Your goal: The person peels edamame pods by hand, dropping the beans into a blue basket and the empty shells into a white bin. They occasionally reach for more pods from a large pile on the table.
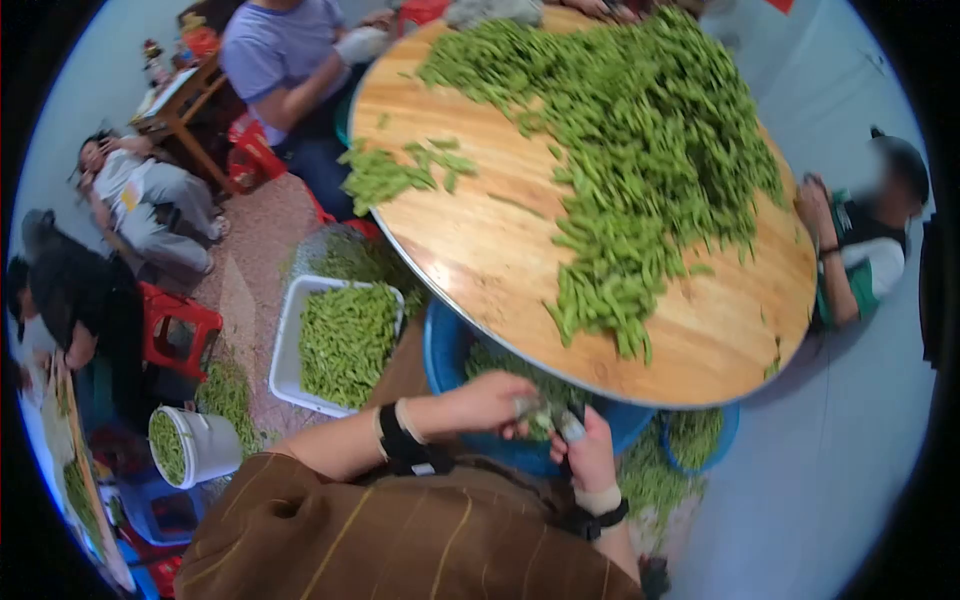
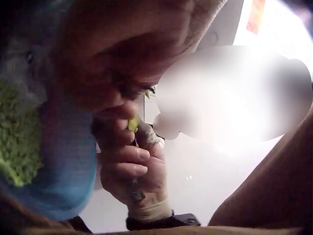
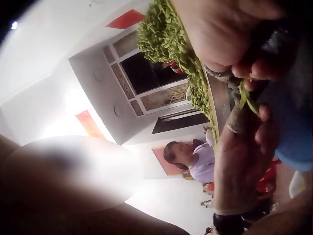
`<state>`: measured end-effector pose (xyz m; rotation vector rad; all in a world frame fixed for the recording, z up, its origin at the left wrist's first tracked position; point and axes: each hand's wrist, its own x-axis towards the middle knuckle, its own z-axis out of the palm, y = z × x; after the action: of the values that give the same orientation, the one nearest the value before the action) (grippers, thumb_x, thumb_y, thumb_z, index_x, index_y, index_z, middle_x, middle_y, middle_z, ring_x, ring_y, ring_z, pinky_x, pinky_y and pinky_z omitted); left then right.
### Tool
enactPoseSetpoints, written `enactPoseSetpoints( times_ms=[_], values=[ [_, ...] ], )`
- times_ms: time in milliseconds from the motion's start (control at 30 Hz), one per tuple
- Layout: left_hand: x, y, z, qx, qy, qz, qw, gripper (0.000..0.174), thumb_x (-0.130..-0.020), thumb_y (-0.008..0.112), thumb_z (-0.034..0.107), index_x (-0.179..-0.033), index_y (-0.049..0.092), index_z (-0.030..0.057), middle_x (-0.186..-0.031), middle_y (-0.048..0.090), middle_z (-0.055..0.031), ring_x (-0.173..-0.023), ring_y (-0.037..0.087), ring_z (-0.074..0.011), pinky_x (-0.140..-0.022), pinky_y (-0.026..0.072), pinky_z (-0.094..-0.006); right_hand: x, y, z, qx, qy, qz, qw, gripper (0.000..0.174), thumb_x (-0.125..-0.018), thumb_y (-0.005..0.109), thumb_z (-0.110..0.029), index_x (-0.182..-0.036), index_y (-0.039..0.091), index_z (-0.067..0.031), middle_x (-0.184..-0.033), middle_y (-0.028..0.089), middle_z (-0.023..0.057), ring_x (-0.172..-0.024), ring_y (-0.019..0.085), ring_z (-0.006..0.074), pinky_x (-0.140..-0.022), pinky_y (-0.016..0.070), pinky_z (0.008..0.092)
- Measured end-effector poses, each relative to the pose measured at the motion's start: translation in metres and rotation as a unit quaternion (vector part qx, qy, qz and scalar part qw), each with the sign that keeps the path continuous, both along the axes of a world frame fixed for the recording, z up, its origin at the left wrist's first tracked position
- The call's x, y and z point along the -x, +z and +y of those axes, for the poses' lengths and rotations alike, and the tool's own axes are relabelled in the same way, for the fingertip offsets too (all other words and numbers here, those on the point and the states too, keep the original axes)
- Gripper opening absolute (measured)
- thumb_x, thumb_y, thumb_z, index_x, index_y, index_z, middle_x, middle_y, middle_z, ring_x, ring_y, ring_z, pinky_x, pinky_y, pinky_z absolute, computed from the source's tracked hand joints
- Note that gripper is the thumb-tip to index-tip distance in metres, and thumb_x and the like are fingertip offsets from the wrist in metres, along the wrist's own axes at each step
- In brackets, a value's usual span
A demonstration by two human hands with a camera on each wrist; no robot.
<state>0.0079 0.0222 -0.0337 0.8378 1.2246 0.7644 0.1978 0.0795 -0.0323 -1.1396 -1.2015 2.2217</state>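
Over a large blue basin point(image 1: 440, 350), my two hands work close together. My left hand point(image 1: 487, 400) pinches a green bean pod point(image 3: 248, 102) between thumb and fingers, with a wrapping visible on the thumb. The right hand point(image 1: 592, 455) has its fingers curled round a slim dark-handled tool point(image 2: 138, 195), whose handle end shows below the fist; its working end is hidden and I cannot tell its kind. A wrapping covers the right thumb too. Green pods lie inside the basin, partly hidden by the hands.
A round wooden table point(image 1: 480, 240) with a big pile of green pods point(image 1: 660, 140) rises just ahead. At left stand a white tub point(image 1: 282, 375) and a white bucket point(image 1: 215, 445), both holding pods. A smaller blue basin point(image 1: 730, 440) is at right. Several people sit around.
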Motion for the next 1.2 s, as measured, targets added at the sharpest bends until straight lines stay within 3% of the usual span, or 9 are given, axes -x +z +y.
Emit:
enactPoseSetpoints(
  times_ms=[100,167,267,500,667,767,1000,1133,1200],
  values=[
    [0.006,-0.009,-0.001,-0.152,-0.040,0.410,0.898,0.024,-0.093,0.048,0.011,-0.111,0.055,-0.0023,-0.085,0.066,-0.0161,-0.078,0.068,-0.0233,-0.062,0.0532,-0.0336,-0.003,0.000,-0.002,-0.025,-0.052,-0.003,0.998,0.019,-0.093,0.058,-0.022,-0.088,0.057,-0.0035,-0.070,0.054,0.0006,-0.052,0.044,0.0063,-0.046,0.0380,0.0222],
    [0.003,-0.007,-0.009,-0.277,-0.024,0.490,0.826,0.024,-0.093,0.051,0.015,-0.109,0.058,-0.0018,-0.086,0.066,-0.0149,-0.079,0.066,-0.0218,-0.066,0.0524,-0.0338,-0.002,0.005,-0.003,-0.010,-0.093,0.023,0.995,0.015,-0.092,0.058,-0.018,-0.090,0.057,-0.0030,-0.073,0.056,0.0012,-0.053,0.043,0.0061,-0.046,0.0381,0.0223],
    [-0.010,0.003,-0.007,-0.161,0.001,0.182,0.970,0.023,-0.090,0.056,0.018,-0.102,0.062,-0.0005,-0.078,0.066,-0.0141,-0.069,0.064,-0.0206,-0.064,0.0500,-0.0332,-0.001,0.002,-0.005,0.008,-0.098,0.073,0.992,0.011,-0.092,0.056,-0.014,-0.093,0.059,-0.0031,-0.075,0.059,0.0012,-0.054,0.044,0.0059,-0.047,0.0385,0.0220],
    [-0.016,-0.001,-0.001,-0.052,0.135,-0.079,0.986,0.020,-0.095,0.052,0.019,-0.101,0.063,0.0038,-0.084,0.064,-0.0002,-0.070,0.054,-0.0060,-0.063,0.0449,-0.0222,0.008,-0.001,-0.007,-0.377,0.030,-0.083,0.922,0.019,-0.085,0.061,-0.012,-0.099,0.061,0.0008,-0.080,0.065,0.0113,-0.068,0.061,0.0137,-0.061,0.0482,0.0293],
    [-0.009,0.001,-0.006,-0.071,0.160,-0.015,0.984,0.015,-0.094,0.048,0.011,-0.096,0.061,0.0034,-0.085,0.063,-0.0011,-0.067,0.052,-0.0051,-0.056,0.0396,-0.0206,0.003,0.010,-0.002,-0.406,0.031,-0.067,0.911,0.026,-0.085,0.056,-0.011,-0.107,0.048,0.0003,-0.090,0.062,0.0246,-0.089,0.057,0.0457,-0.070,0.0483,0.0435],
    [-0.010,0.017,-0.012,-0.079,0.103,0.026,0.991,0.023,-0.094,0.047,0.008,-0.111,0.060,0.0001,-0.096,0.063,-0.0057,-0.084,0.058,-0.0131,-0.073,0.0464,-0.0251,-0.001,0.016,0.000,-0.318,0.100,-0.077,0.940,0.027,-0.083,0.055,-0.010,-0.106,0.047,0.0016,-0.088,0.059,0.0277,-0.088,0.055,0.0478,-0.071,0.0467,0.0454],
    [-0.002,0.003,-0.018,-0.213,0.020,0.186,0.959,0.028,-0.090,0.051,0.004,-0.117,0.057,-0.0022,-0.108,0.063,-0.0082,-0.100,0.057,-0.0159,-0.089,0.0439,-0.0285,0.002,0.021,-0.001,-0.178,0.110,0.000,0.978,0.031,-0.081,0.043,0.002,-0.111,0.048,-0.0008,-0.079,0.060,0.0050,-0.065,0.057,0.0125,-0.058,0.0459,0.0282],
    [-0.002,0.003,-0.016,-0.184,0.025,0.153,0.971,0.027,-0.090,0.051,0.004,-0.116,0.057,-0.0017,-0.106,0.063,-0.0100,-0.098,0.058,-0.0171,-0.087,0.0441,-0.0284,0.002,0.024,-0.002,-0.057,0.095,0.044,0.993,0.031,-0.082,0.042,0.000,-0.112,0.050,-0.0045,-0.076,0.055,0.0000,-0.056,0.048,0.0063,-0.047,0.0389,0.0211],
    [-0.004,0.009,-0.015,-0.262,0.000,0.241,0.934,0.028,-0.083,0.052,0.001,-0.110,0.059,0.0000,-0.098,0.062,-0.0174,-0.094,0.061,-0.0312,-0.082,0.0468,-0.0366,0.002,0.022,-0.003,-0.026,0.082,0.074,0.994,0.029,-0.085,0.042,-0.001,-0.112,0.051,-0.0071,-0.076,0.053,-0.0017,-0.051,0.040,0.0024,-0.043,0.0323,0.0171]
  ],
)
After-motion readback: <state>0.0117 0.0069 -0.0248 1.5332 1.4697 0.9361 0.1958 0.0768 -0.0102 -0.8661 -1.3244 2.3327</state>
